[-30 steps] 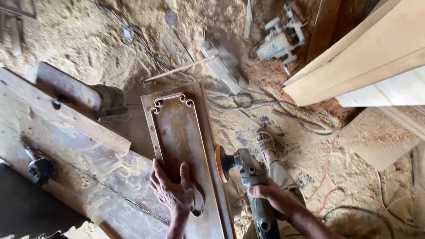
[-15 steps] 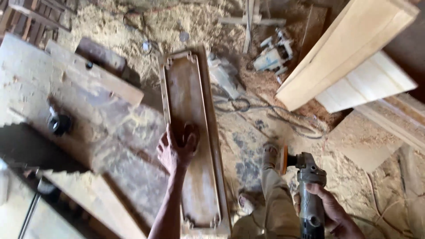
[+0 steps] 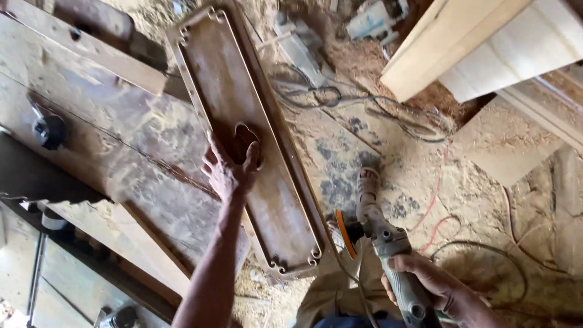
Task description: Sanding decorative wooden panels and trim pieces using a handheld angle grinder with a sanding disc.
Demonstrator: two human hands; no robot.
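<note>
Left hand [image 3: 229, 172] lies spread open on my long carved brown wooden panel [image 3: 249, 130]; right hand [image 3: 440, 290], beside it, grips a grey angle grinder [image 3: 392, 258].

Looking down, I see a floor [image 3: 388, 152] thick with sawdust, tangled dark cables [image 3: 340, 100] and a red wire [image 3: 434, 194] running across it. Worn wooden counter [image 3: 109, 140] on my left, dusty and scarred, a black knob [image 3: 50, 131] on it. Pale planks [image 3: 480, 42] stacked upper right. Warm daylight falls from the right; lower left lies in shadow.
</note>
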